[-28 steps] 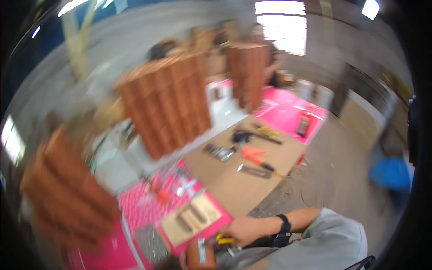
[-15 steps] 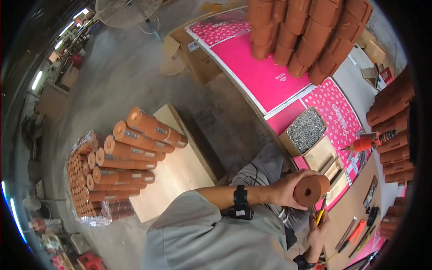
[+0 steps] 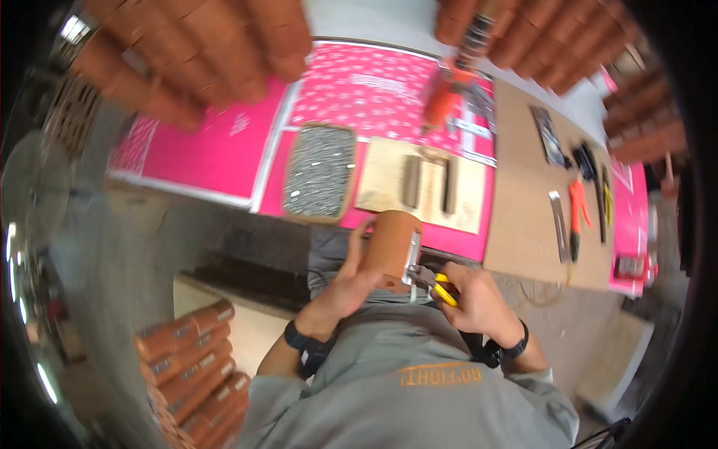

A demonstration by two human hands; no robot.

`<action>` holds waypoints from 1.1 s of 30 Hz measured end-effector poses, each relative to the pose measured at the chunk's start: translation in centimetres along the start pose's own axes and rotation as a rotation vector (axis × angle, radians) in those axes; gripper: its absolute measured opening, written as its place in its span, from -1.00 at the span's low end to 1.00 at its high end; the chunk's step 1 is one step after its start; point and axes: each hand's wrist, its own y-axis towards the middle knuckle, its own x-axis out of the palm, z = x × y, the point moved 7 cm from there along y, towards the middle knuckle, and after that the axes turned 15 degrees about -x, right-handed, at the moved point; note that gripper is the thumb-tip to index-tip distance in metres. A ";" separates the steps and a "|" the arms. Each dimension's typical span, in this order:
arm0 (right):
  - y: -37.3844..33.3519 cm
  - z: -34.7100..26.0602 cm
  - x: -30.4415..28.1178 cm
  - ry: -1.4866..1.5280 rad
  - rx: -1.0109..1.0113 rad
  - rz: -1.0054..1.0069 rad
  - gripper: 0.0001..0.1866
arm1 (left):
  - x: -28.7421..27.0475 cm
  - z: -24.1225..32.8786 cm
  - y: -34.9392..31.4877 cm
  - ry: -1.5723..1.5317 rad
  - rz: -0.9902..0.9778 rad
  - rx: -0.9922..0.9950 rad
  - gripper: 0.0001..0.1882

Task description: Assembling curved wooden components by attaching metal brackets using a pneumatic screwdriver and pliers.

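Note:
My left hand point(image 3: 345, 283) is wrapped round a brown cylinder point(image 3: 389, 243), held just off the table's near edge. A silvery metal strip point(image 3: 413, 253) runs along the cylinder's right side. Yellow-handled pliers point(image 3: 445, 290) are gripped in my right hand point(image 3: 480, 303). Their dark jaws meet the lower end of that strip; whether they bite on it I cannot tell. Beyond the cylinder lies a pale wooden board point(image 3: 381, 179) with two raised dark bars on it.
A box of small metal fasteners point(image 3: 321, 172) sits left of the board. Behind it lies a red-orange power driver point(image 3: 441, 105), blurred. Orange-handled pliers point(image 3: 578, 206) and other hand tools rest on cardboard point(image 3: 516, 194) at right. Brown cylinders point(image 3: 202, 45) are stacked around the table.
My view has swung rightward onto the table. The cylinder, formerly seen end-on, now shows its side and metal strip. The yellow pliers have come up against the strip.

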 end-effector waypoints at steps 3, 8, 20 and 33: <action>-0.7 0.5 -1.0 0.039 0.056 0.056 -0.79 | 2.7 1.4 -0.4 0.286 -0.086 0.148 0.47; -1.3 0.1 -1.6 0.147 0.039 0.080 -0.78 | 2.1 0.8 0.7 0.680 0.112 0.329 0.36; -1.9 -0.6 -3.0 0.064 -0.024 0.118 -0.78 | 2.4 2.8 0.5 0.657 0.197 0.500 -0.08; -3.6 1.8 -5.1 -0.138 0.049 0.358 -0.71 | 2.1 -2.8 2.6 0.061 -0.081 -0.192 -0.17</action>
